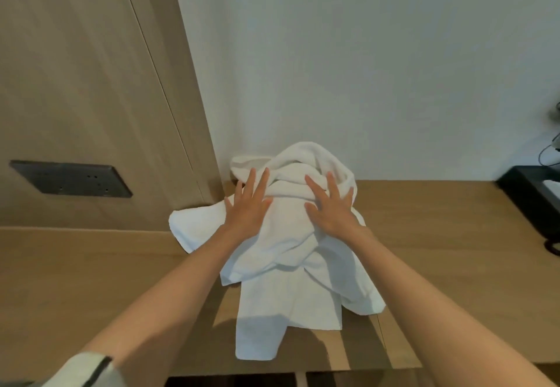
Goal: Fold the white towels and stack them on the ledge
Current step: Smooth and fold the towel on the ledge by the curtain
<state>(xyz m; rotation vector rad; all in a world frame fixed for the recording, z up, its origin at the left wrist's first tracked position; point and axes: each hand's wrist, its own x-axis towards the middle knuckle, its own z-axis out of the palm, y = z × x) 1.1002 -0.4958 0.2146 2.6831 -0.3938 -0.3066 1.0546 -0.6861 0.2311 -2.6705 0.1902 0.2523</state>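
A heap of crumpled white towels (291,265) lies on the wooden ledge (439,235), piled against the white wall at the back and hanging over the front edge. My left hand (247,208) lies flat on the left side of the heap with its fingers spread and straight. My right hand (331,205) rests flat on the right side in the same way. Neither hand grips any cloth. How many towels make up the heap cannot be told.
A wooden panel wall (91,83) with a dark socket plate (71,178) stands to the left. A black box (533,205) with cables sits at the ledge's far right. Slats show below the ledge's front edge.
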